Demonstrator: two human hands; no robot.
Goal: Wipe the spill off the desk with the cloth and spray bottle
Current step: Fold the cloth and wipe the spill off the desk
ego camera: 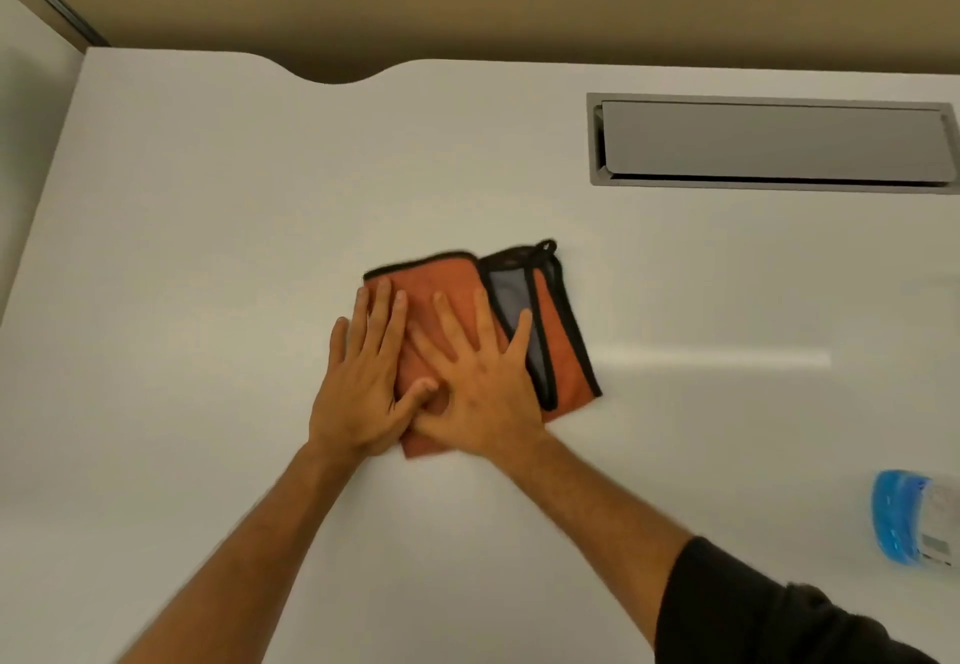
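An orange cloth (pixel 563 351) with black trim and a grey underside lies folded in the middle of the white desk (pixel 208 227). My left hand (pixel 363 377) and my right hand (pixel 478 383) both lie flat on the cloth, fingers spread, pressing it onto the desk; the thumbs meet. A bottle with blue liquid (pixel 904 518) lies at the right edge of the view, cut off by the frame. No spill shows on the desk.
A grey cable hatch (pixel 769 144) is set into the desk at the back right. The desk's rear edge has a curved notch (pixel 332 76) against a tan wall. A streak of light reflects on the surface to the right of the cloth.
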